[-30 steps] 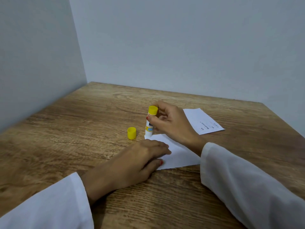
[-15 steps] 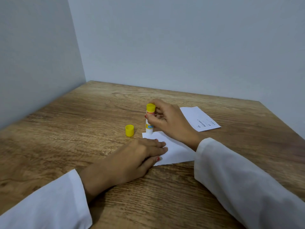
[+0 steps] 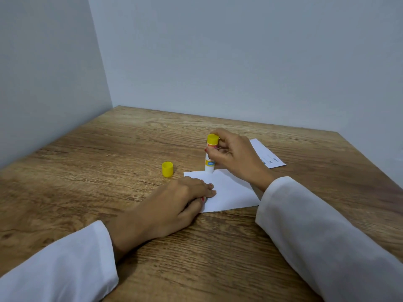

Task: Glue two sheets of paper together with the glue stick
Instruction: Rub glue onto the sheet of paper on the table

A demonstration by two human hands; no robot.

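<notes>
Glue stick (image 3: 209, 156) further along paper (image 3: 229, 190) edge, upright, tip down.

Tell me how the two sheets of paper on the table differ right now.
The near sheet shows a blank face; the far sheet has small print on it. The near sheet is pressed down by the left hand, with the glue stick in the right hand standing on its far edge; the far sheet lies untouched, partly hidden behind that hand. Both are white and flat on the table.
</notes>
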